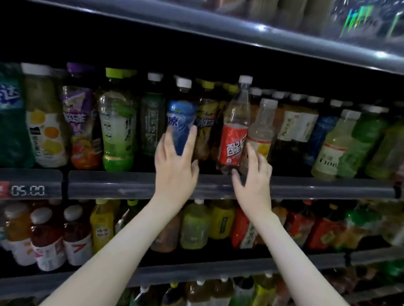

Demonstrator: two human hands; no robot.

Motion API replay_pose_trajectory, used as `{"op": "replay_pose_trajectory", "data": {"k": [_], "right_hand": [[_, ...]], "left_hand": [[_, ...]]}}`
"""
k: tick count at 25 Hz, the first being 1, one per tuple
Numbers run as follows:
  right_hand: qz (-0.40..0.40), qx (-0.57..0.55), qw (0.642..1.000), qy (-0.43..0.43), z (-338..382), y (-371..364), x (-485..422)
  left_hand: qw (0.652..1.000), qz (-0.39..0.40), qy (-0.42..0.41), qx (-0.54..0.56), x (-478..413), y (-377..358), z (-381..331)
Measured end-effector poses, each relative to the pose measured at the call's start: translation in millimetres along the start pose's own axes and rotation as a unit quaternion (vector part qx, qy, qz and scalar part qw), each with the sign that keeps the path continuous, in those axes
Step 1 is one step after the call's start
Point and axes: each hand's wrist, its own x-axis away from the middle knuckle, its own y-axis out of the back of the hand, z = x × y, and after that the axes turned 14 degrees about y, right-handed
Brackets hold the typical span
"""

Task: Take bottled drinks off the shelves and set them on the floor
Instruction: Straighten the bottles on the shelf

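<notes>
A head-worn camera looks at dim shop shelves packed with bottled drinks, with two bare forearms rising from the bottom edge toward the centre of the frame. Just left of centre, the left hand [175,167] holds a blue-labelled bottle [180,119] with a white cap. Its fingers [189,140] are spread up the front and sides of the lower half, hiding the base. This bottle stands in front of its row and leans slightly. Just right of centre, the right hand [257,179] grips a clear red-labelled bottle [234,140]. The thumb is curled under the base and the other fingers wrap behind the right side. Its white cap sits higher than the caps around it. Both bottles are at the front edge of the middle shelf [311,189], whose grey rail crosses the frame behind the wrists. To the left along the same shelf stand a green-capped bottle [118,125] and a purple-capped bottle [78,113], and a pale white-capped bottle [262,128] is just beside the red-labelled one on the right. A price tag [28,191] at the left of the rail reads 05.00. More bottles with yellow, red and green labels fill the lower shelf [237,269]. A glossy upper shelf [202,29] spans the top of the frame, with blurred goods above it.
</notes>
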Motion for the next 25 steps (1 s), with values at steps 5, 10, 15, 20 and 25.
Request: {"op": "replay_pose_trajectory", "data": {"k": [5, 10, 15, 20, 25], "right_hand": [[0.017, 0.006, 1.000, -0.002, -7.6, -22.7, -46.3], [0.001, 0.046, 0.998, -0.035, 0.9, -37.0, -86.6], [-0.032, -0.016, 0.998, 0.053, 3.0, -40.0, -85.9], [-0.089, -0.049, 0.977, 0.188, -11.7, -23.3, -63.5], [-0.223, -0.133, 0.950, 0.172, -32.3, 42.1, -70.2]], "left_hand": [[0.998, -0.021, 0.030, -0.046, -11.7, -10.5, -12.9], [0.996, -0.040, -0.032, -0.077, -18.5, -17.7, -15.4], [0.998, -0.048, -0.029, -0.040, -25.1, -22.2, -20.0], [0.985, -0.030, -0.130, 0.112, -14.9, -22.8, -48.5], [0.954, -0.037, -0.208, 0.212, -15.7, -29.2, -107.2]]}}
